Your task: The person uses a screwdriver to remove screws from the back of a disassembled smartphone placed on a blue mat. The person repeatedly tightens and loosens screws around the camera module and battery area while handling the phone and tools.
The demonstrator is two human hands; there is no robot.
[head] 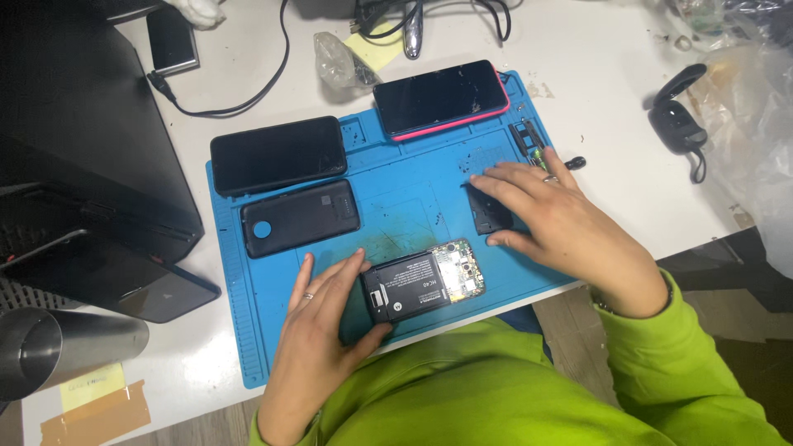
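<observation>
Head view: right hand hides dark part; left hand steadies opened phone.

Pink-edged phone at mat's top — black phone and back cover left; steel cylinder far left.

A white bench carries a blue mat at its middle. To the left sit a black box, a dark phone, a steel cylinder and, at the near edge, tape. At the far side lie a small phone, black cables, a yellow note and a crumpled bag. A black earbud case and clear plastic lie to the right.
</observation>
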